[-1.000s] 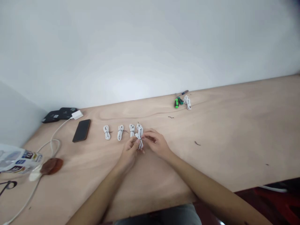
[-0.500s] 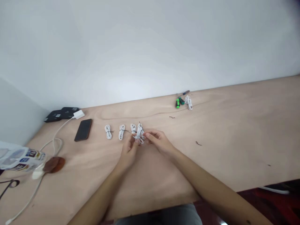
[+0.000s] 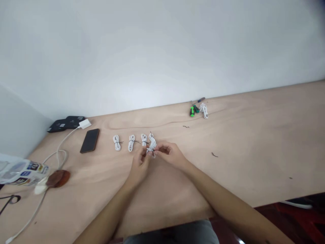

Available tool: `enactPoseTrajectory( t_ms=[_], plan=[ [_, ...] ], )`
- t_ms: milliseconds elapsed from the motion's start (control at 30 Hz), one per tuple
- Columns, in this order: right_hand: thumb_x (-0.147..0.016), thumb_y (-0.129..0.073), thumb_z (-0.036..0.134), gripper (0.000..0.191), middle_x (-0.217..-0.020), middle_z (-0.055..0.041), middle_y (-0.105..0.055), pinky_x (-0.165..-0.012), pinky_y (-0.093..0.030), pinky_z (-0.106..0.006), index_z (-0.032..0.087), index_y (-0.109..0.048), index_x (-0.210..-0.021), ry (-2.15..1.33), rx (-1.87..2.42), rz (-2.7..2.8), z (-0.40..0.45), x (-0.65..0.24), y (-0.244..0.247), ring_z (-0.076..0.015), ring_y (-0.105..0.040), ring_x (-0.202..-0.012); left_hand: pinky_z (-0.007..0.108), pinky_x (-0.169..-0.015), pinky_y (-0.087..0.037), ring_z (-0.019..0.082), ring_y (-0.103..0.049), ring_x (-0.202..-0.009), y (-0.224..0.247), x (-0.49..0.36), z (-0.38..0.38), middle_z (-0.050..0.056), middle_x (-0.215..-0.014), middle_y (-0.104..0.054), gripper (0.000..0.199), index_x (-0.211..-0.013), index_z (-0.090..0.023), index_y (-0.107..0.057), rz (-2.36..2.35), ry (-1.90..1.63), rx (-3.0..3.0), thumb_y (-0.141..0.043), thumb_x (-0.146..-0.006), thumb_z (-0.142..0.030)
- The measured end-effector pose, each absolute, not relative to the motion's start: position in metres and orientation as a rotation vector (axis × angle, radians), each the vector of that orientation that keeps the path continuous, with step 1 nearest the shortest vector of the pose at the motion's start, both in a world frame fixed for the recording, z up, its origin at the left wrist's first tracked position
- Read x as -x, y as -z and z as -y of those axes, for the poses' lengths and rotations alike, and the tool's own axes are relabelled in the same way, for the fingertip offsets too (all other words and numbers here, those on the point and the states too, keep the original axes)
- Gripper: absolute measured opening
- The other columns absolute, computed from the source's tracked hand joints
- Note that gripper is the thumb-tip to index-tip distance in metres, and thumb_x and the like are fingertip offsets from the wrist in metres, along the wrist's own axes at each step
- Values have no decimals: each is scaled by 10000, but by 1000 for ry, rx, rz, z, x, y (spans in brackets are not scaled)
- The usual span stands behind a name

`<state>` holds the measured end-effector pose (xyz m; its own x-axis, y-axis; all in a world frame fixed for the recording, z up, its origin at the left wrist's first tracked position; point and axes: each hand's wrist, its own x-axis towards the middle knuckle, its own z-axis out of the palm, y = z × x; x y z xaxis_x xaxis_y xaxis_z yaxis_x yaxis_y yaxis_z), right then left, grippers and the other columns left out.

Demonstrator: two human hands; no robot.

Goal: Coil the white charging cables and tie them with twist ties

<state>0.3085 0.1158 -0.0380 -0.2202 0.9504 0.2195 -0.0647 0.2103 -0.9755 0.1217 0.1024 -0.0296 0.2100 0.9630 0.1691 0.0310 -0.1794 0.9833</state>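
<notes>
Between my two hands is a coiled white cable (image 3: 152, 143) with a dark tie around it. My left hand (image 3: 140, 162) is closed on its lower left side. The fingertips of my right hand (image 3: 169, 152) are pinched at the tie on the cable's right side. Three more white cable bundles lie in a row to the left: one (image 3: 144, 139) right beside the held cable, another (image 3: 131, 143) further left, and the last (image 3: 116, 142) at the row's left end. Each has a dark tie around its middle.
Left of the row lies a black phone (image 3: 90, 140), with black boxes (image 3: 73, 122) and a white adapter (image 3: 85, 124) behind. Screwdrivers (image 3: 192, 111) and another white cable (image 3: 204, 111) lie at the back. Loose dark ties (image 3: 214, 155) are on the wooden table (image 3: 248, 142).
My right hand's fingertips have moved in slightly against the cable and now pinch at its tie. The held cable has tilted a little.
</notes>
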Motion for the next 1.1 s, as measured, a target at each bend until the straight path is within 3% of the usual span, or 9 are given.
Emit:
enactPoseTrajectory(
  t_ms=[133,333,533,700,800,867,967,1100],
  plan=[
    [-984,-656,265,86,-923,-56,-713,-771,-543,-344,221,-712,-935,-785,897,1707,-111,-312,30,-199,-646,-832,293,-823,-493,194,-656,-891,28,-123,-103,65,-1001,-738,264,-1048,-185,-742,-932,-1100,-1222,-774,-932,-420],
    [-1023,-593,204,115,-1013,-92,-726,-882,-551,-419,249,-700,-1023,-398,792,1957,-111,-316,34,-248,-655,-960,250,-718,-498,137,-614,-756,30,-123,-102,41,-879,-694,253,-973,-165,-748,-829,-952,-855,-846,-869,-373],
    [-1026,-582,208,113,-1049,-88,-707,-884,-533,-399,237,-680,-1073,-444,872,1836,-120,-327,33,-237,-648,-986,300,-713,-514,209,-670,-821,25,-110,-113,86,-1018,-761,399,-1162,-195,-763,-1103,-1029,-1282,-787,-891,-487],
    [-998,-577,191,113,-990,-75,-675,-833,-489,-366,207,-688,-988,-452,1102,1724,-142,-353,43,-222,-614,-906,361,-809,-515,259,-677,-866,11,-51,-150,116,-1037,-753,353,-1170,-178,-732,-1703,-1152,-1708,-660,-959,-451],
    [-969,-586,177,126,-940,-60,-682,-860,-460,-372,202,-708,-948,-406,1212,1749,-155,-367,55,-229,-601,-903,436,-950,-477,342,-666,-1051,5,-14,-174,198,-1157,-719,425,-1262,-128,-678,-2101,-988,-2001,-516,-1018,-437],
    [-956,-586,168,142,-929,-59,-698,-882,-445,-378,195,-726,-950,-379,1278,1782,-160,-371,63,-228,-600,-890,453,-942,-468,396,-659,-1086,5,3,-186,236,-1084,-726,441,-1165,-96,-697,-2194,-757,-1972,-559,-981,-473],
    [-935,-597,150,151,-923,-59,-721,-900,-427,-382,189,-742,-926,-345,1365,1820,-164,-373,72,-219,-607,-858,415,-890,-469,383,-677,-1041,9,15,-198,213,-986,-751,319,-1010,-128,-719,-2123,-643,-1898,-642,-919,-424],
    [-928,-611,158,146,-967,-85,-738,-957,-427,-406,182,-753,-951,-309,1399,1801,-163,-373,72,-243,-626,-929,368,-830,-494,327,-701,-989,13,19,-200,177,-1026,-772,403,-1169,-104,-699,-2049,-736,-1821,-692,-872,-376]
  ],
)
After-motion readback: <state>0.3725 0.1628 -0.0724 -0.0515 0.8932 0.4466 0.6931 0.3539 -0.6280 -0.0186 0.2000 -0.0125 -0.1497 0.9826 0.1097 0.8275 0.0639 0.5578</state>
